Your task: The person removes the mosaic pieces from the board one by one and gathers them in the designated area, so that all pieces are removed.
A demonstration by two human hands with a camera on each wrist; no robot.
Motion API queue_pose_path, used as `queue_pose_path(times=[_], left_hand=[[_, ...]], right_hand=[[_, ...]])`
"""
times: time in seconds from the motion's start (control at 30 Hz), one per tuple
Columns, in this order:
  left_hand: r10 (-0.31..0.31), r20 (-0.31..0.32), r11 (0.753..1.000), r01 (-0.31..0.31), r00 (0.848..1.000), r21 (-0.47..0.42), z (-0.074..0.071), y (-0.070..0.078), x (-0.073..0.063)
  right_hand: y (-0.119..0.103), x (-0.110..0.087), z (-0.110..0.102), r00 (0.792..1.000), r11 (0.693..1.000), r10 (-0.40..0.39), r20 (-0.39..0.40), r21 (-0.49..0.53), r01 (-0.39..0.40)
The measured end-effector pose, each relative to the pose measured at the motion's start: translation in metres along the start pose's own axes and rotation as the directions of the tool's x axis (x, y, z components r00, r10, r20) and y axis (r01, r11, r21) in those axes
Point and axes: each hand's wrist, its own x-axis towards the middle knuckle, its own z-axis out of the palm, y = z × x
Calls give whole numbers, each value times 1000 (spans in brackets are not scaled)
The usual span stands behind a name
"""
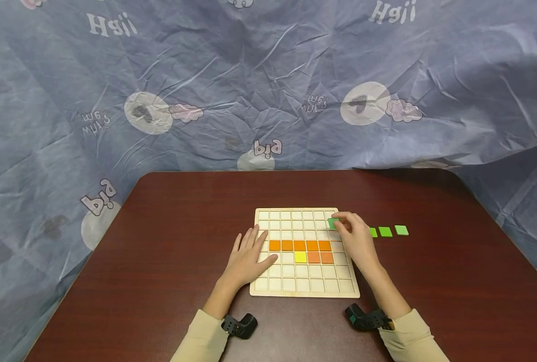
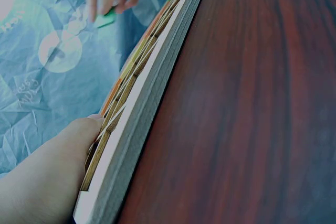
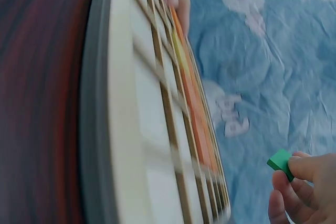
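A light wooden grid board (image 1: 304, 294) lies on the table. My left hand (image 1: 246, 259) rests on its left edge, fingers extended and thumb over the lower left cells. Over the upper right cells, my right hand (image 1: 356, 241) pinches a green square tile (image 3: 281, 162) between thumb and fingers. The right wrist view shows that tile raised off the board. One row of the grid holds several orange tiles (image 1: 299, 246). Just below them sit a yellow tile (image 1: 300, 257) and two red-orange tiles (image 1: 314, 258).
Right of the board, a short row of loose tiles lies on the dark wood table (image 1: 160, 261): two bright green tiles (image 1: 385, 232), one partly behind my right hand, and a paler green tile (image 1: 401, 230). A patterned blue-grey cloth (image 1: 223, 90) hangs behind the table.
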Motion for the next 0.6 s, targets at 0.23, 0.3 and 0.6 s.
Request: queue_pose_path(times=[0.23, 0.3, 0.6], left_hand=[[5, -10, 1000, -5, 1000, -1, 2, -1, 0], [6, -9, 1000, -6, 1000, 1, 3, -1, 0], [11, -8, 1000, -11, 1000, 2, 2, -1, 1]], right_hand=[[37, 2, -40, 996, 994, 8, -94, -112, -19], [47, 3, -52, 993, 990, 12, -119, -138, -29], [98, 4, -103, 974, 970, 100, -205, -200, -141]])
